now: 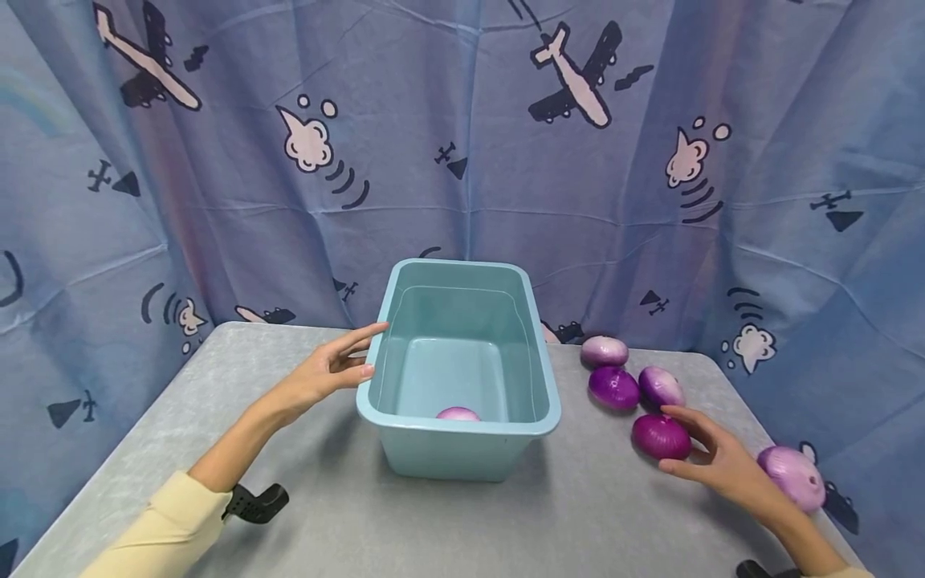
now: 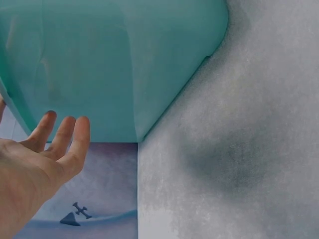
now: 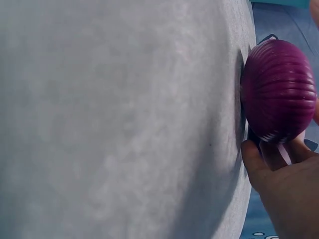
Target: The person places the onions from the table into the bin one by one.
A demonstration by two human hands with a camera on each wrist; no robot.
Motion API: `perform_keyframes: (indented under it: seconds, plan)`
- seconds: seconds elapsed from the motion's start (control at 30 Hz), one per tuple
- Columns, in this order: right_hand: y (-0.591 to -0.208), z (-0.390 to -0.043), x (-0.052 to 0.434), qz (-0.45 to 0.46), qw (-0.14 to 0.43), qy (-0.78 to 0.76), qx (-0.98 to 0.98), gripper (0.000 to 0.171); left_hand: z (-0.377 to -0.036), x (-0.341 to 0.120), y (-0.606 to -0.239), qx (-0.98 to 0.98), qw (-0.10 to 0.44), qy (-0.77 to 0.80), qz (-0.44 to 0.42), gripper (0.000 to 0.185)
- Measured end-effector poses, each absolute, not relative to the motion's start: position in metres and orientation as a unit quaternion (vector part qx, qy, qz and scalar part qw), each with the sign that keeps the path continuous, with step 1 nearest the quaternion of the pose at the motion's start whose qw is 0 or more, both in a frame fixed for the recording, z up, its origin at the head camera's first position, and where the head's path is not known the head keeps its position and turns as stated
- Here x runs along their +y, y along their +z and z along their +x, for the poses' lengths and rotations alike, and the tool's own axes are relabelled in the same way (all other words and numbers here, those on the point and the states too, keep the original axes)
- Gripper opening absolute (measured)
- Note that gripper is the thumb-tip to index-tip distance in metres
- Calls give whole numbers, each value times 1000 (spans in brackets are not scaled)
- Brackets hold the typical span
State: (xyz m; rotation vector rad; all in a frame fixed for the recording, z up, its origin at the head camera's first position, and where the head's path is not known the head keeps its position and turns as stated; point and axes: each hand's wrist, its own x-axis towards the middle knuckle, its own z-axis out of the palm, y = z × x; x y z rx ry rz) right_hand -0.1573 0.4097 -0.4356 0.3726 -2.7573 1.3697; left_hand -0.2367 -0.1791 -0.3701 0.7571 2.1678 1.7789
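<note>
A light blue plastic bin (image 1: 462,453) stands on the table with one purple onion (image 1: 458,413) partly visible inside, behind the near rim. My left hand (image 1: 328,368) is at the bin's left rim, fingers extended and thumb apart. In the left wrist view the left hand's fingers (image 2: 79,142) lie along the outer wall. On the right, a dark red onion (image 1: 661,437) rests on the table. My right hand (image 1: 726,461) reaches around it from the right, fingers and thumb spread on either side. In the right wrist view, fingers (image 3: 254,162) are close beside this onion.
Beyond the right hand lie a pale purple onion (image 1: 604,352), a deep purple onion (image 1: 614,388) and a purple-white onion (image 1: 661,387). A large pale onion (image 1: 792,478) sits near the right table edge. A blue patterned curtain (image 1: 462,209) hangs behind the grey table (image 1: 318,482).
</note>
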Motion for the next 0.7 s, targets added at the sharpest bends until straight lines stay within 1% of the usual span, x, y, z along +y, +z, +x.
perform_keyframes:
  seconds: [0.13,0.6,0.7]
  plan:
    - [-436,-161,409,105,8,431,-896,69,-237,-179,-371,737,118,610,265,64]
    - [-442,-167,406,129,54,413,-900,63,-239,-179,-372,733,121,613,269,65]
    - [-441,-169,406,127,57,401,-905,62,-239,-180,-372,731,120,615,271,65]
